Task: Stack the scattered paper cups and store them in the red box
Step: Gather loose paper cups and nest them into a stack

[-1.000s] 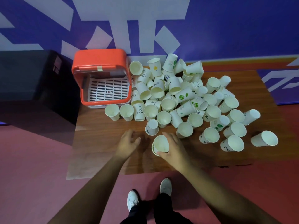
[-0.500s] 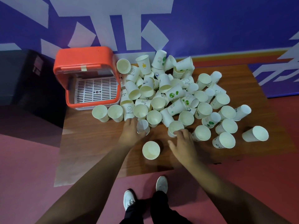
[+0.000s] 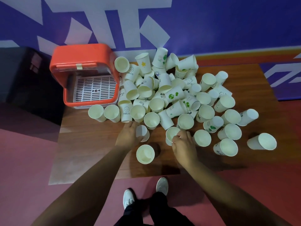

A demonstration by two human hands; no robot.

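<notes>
On 2 cups (image 3: 126,109) (pile's left): "HELLO"

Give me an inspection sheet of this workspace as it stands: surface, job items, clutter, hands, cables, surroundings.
Surface: low wooden table, bare at its near left.
Job's things: red box at the far left corner, open towards the camera, white slatted tray inside, no cups in it. One upright cup stands alone near the front edge.
Clutter: cup pile, dozens lying and upright, unstacked, spread from the box to the right edge.
Hands: left hand wrapped on a lying cup; right hand pinching the rim of a second cup.
Cables: nothing seen.
Surroundings: purple and white wall, dark crate on the left, red floor.
</notes>
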